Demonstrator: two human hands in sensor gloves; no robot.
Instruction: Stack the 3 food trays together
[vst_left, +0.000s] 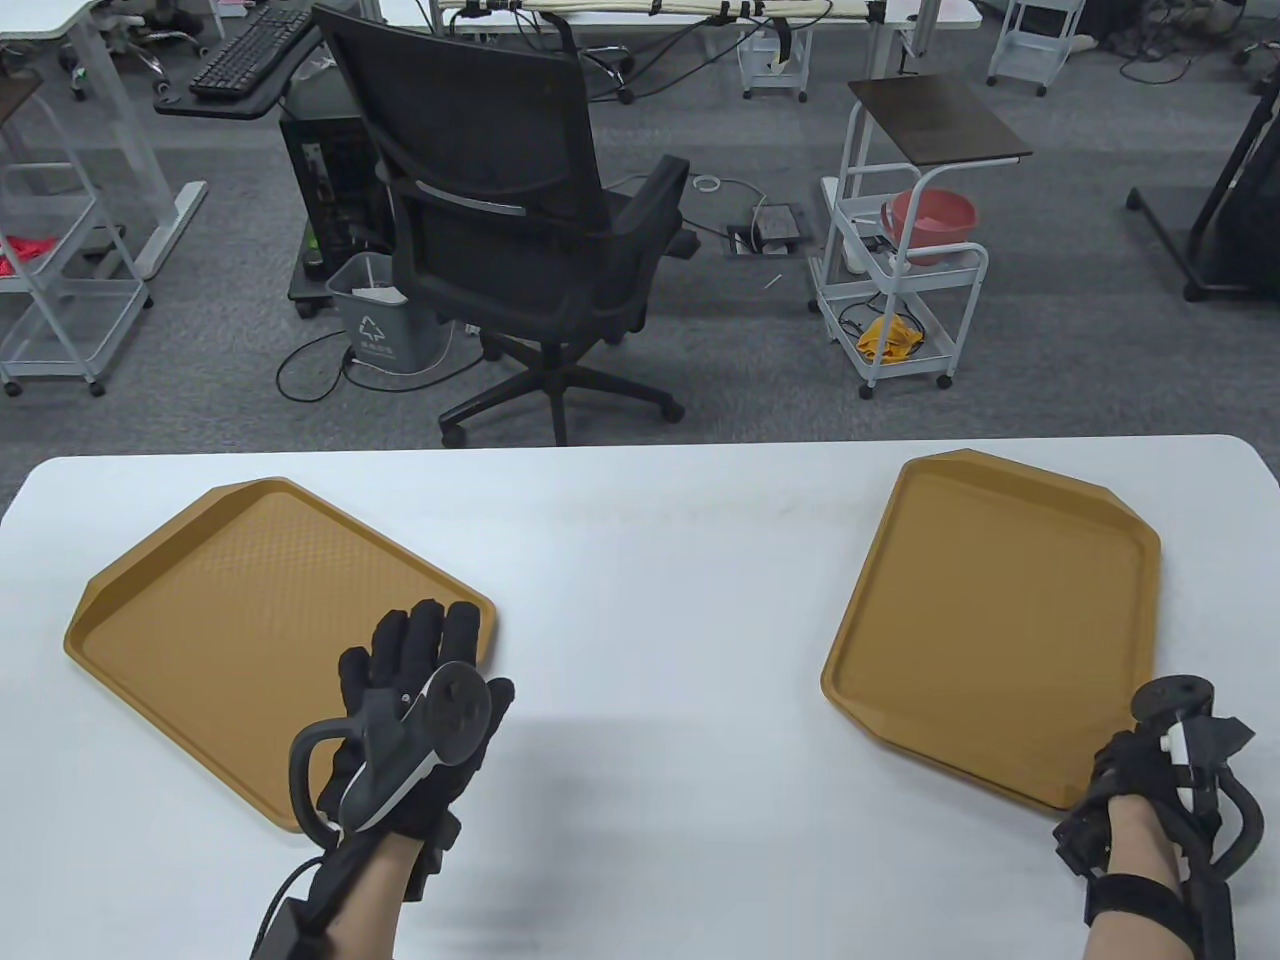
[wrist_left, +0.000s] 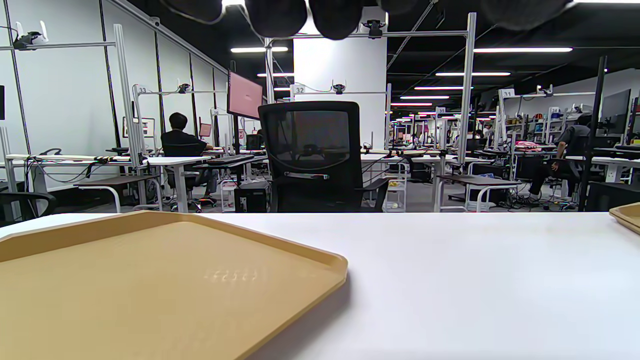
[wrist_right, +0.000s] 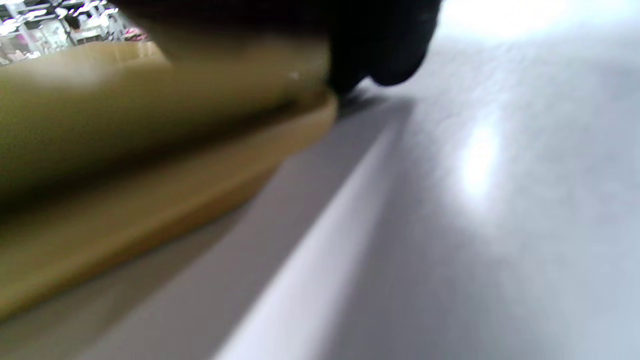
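Two tan food trays show on the white table (vst_left: 660, 560). The left tray (vst_left: 250, 620) lies flat, also in the left wrist view (wrist_left: 150, 285). My left hand (vst_left: 440, 650) hovers open over its near right corner, fingers (wrist_left: 275, 15) spread and apart from it. The right tray (vst_left: 1000, 620) lies at the table's right, its edge showing in the left wrist view (wrist_left: 627, 215). My right hand (vst_left: 1095, 790) grips its near right corner. The blurred right wrist view shows two tan layers (wrist_right: 150, 115) there with a gloved finger (wrist_right: 380, 50) at the rim. No separate third tray shows.
A black office chair (vst_left: 520, 220) stands beyond the table's far edge, with a white cart (vst_left: 900, 290) and a grey bin (vst_left: 380, 320) on the floor. The table surface between the two trays is bare white.
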